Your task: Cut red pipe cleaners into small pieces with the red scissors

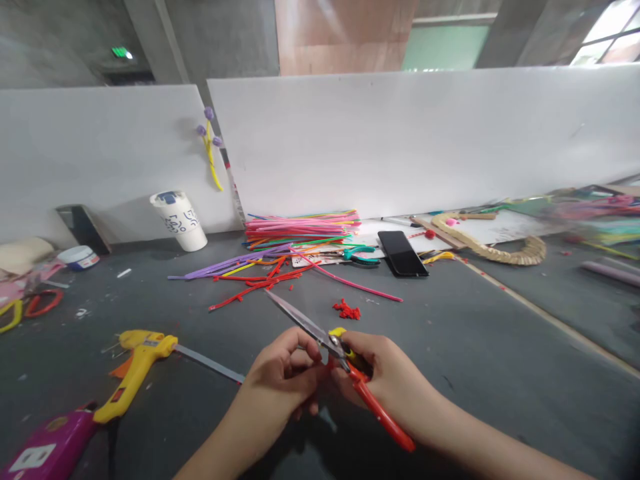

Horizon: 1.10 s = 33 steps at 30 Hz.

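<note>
- Scissors (301, 320) sit in the right hand's (395, 373) grasp above the table (480, 373), long axis slanting, tips pointing forward-left; a red handle (384, 415) extends rearward-right.
- Left hand (280, 373): fingers curled beside the blades; cannot tell whether holding anything.
- Red clippings (349, 311) lie beyond; red pipe cleaners (250, 289) near the tips; glue gun (131, 381) left.

Worker's left hand (285, 377): bare, fingers curled inward, near its mate. Right hand (387, 373): bare, closed in a grip. Left forearm (220, 437), right forearm (470, 430): bare, converging.
</note>
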### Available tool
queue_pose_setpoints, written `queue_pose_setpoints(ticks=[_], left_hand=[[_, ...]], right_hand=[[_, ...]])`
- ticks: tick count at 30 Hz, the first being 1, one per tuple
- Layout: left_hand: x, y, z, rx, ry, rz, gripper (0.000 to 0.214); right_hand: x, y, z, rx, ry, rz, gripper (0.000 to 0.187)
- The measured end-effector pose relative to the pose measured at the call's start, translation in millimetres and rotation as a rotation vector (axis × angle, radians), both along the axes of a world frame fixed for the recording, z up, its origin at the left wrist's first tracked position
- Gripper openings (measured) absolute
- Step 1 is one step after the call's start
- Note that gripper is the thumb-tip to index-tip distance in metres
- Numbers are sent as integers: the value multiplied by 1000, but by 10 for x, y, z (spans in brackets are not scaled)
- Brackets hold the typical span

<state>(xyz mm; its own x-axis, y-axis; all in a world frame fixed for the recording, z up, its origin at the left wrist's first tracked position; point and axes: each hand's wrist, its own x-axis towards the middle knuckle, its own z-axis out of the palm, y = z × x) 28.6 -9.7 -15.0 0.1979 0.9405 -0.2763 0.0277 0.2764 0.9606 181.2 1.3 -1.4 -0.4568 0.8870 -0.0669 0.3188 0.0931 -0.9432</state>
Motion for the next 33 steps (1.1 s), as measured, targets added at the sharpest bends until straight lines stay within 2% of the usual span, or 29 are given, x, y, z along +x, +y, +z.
queue_pose_setpoints(ticks=[3, 7, 13, 16, 20, 23, 28, 33], left_hand=[[-11, -3, 6, 2, -1, 6, 19], [-9, -11, 46, -14, 55, -53, 14], [-22, -18, 95, -56, 95, -81, 21], [-65, -6, 127, -35, 70, -10, 20], [-155, 40, 143, 56, -33, 154, 17], [-214, 88, 129, 109, -89, 251, 14], [-266, 137, 120, 180, -152, 383, 12], [-265, 116, 118, 217, -107, 407, 12]], right_hand=[[8, -2, -3, 35, 26, -3, 4], [10, -7, -10, 50, 22, -28, 7], [27, -7, -1, 70, -32, -35, 5], [90, 19, 24, 136, -145, -25, 17], [186, 92, 57, 81, -331, 4, 40], [199, 122, 67, 117, -438, 4, 40], [125, 74, 72, 117, -429, 49, 39], [89, 66, 47, 204, -608, 45, 42]])
